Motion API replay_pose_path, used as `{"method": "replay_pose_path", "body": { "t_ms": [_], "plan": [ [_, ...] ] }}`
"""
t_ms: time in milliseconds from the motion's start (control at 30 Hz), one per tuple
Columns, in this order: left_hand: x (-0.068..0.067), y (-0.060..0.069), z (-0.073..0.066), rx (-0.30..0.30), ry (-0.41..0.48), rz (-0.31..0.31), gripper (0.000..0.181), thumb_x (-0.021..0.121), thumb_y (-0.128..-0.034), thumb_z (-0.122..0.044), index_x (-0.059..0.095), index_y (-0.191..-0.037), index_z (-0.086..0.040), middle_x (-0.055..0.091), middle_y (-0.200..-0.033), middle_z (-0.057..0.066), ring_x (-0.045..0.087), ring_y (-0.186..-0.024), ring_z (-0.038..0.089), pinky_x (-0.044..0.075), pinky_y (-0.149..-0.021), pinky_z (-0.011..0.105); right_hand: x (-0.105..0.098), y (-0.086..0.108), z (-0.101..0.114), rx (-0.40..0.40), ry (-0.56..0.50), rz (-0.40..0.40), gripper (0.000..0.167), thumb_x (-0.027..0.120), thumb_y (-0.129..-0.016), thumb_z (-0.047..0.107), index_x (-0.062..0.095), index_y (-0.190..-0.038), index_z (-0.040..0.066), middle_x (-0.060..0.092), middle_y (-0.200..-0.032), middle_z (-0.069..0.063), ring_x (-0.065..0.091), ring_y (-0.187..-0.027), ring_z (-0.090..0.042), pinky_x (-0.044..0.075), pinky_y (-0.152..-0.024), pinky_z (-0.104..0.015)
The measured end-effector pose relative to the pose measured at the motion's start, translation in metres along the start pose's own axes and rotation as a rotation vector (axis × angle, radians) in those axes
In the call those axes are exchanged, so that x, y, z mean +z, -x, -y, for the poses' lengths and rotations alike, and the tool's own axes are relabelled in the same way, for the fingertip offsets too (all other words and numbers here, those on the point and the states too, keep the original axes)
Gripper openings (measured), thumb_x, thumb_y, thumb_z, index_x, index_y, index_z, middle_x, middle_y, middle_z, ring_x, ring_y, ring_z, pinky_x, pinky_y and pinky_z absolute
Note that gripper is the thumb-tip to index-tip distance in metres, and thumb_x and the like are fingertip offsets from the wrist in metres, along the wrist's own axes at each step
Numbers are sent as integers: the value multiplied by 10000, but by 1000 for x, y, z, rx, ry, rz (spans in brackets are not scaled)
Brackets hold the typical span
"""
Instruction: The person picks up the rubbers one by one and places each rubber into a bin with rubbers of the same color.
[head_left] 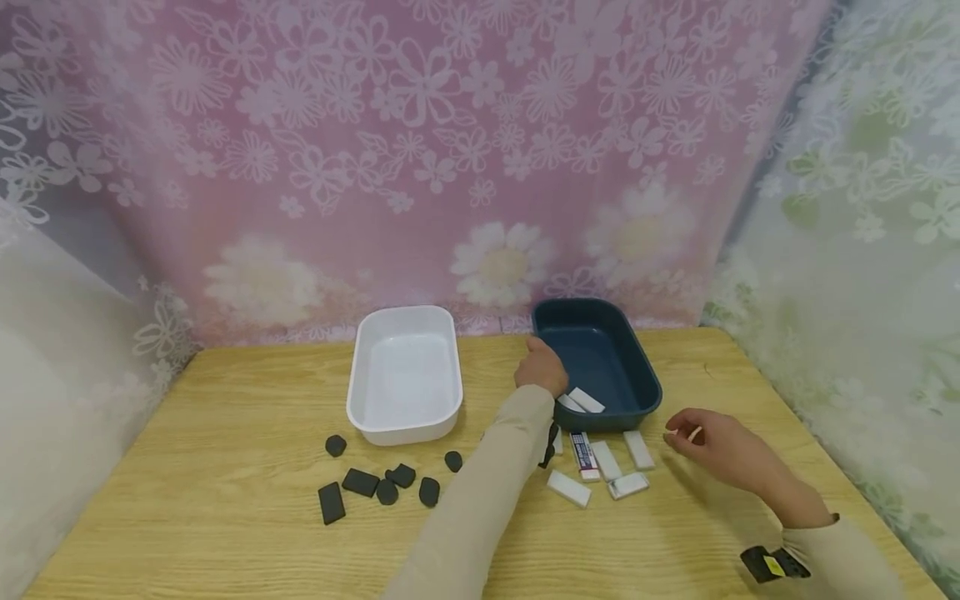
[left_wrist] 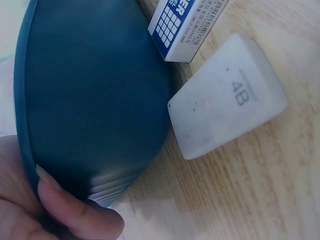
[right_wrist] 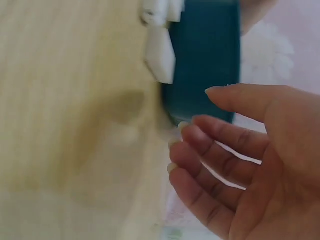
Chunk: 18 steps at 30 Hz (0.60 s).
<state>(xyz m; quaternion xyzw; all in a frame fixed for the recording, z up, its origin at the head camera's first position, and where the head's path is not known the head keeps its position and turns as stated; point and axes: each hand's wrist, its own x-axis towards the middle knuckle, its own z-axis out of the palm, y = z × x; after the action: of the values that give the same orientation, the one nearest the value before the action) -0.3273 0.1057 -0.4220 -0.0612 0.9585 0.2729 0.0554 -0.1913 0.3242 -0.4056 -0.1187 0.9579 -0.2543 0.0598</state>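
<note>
My left hand (head_left: 542, 367) grips the near-left rim of a dark blue basin (head_left: 645, 367), its thumb on the outer wall in the left wrist view. Two white erasers (head_left: 587, 401) lie inside the basin. On the table in front of it are several more white erasers (head_left: 568, 488), one marked 4B (left_wrist: 225, 100), and one in a blue-and-white printed sleeve (head_left: 581, 452). To the right of the basin, my right hand (head_left: 723, 450) hovers above the table, fingers loosely bent and apart from the thumb, holding nothing in the right wrist view (right_wrist: 250, 155).
Left of the blue basin stands a white basin (head_left: 405, 433). Several small black pieces, some rectangular (head_left: 331, 503) and some rounded (head_left: 335, 446), are scattered before it on the wooden table (head_left: 225, 467). A pink flowered curtain (head_left: 375, 167) hangs behind the table.
</note>
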Motion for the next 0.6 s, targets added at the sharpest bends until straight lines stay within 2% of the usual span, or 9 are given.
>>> {"method": "replay_pose_path", "body": {
  "t_ms": [167,367,533,600],
  "plan": [
    [-1,-1,-1,-3,-18,4,443,690,-852,-244,402,-1136,-63,681,-852,108,664,-774,232,527,-652,370,16,-1,-3,53,-46,18,464,610,-937,358,585,-1141,-58,600,-880,-19,582,-747,-149,476,-633,-335],
    [0,1,-4,0,-20,6,422,691,-852,-251,404,-1103,-71,685,-876,106,664,-809,229,526,-673,364,31,-5,3,90,-23,-54,568,660,-894,386,562,-1127,-122,603,-862,-48,571,-754,-174,473,-655,-372],
    [2,-1,-1,-7,-22,2,415,692,-851,-249,403,-1093,-77,680,-861,105,663,-790,226,525,-659,362,38,-11,11,107,50,-42,497,678,-874,367,593,-1030,-97,560,-774,-31,506,-669,-161,430,-615,-357],
    [2,1,0,-8,-19,0,419,695,-847,-247,404,-1095,-75,680,-859,105,663,-787,226,525,-657,363,40,-12,16,117,74,-32,410,676,-867,312,598,-982,-74,539,-739,-26,482,-639,-159,406,-590,-345]
  ]
}}
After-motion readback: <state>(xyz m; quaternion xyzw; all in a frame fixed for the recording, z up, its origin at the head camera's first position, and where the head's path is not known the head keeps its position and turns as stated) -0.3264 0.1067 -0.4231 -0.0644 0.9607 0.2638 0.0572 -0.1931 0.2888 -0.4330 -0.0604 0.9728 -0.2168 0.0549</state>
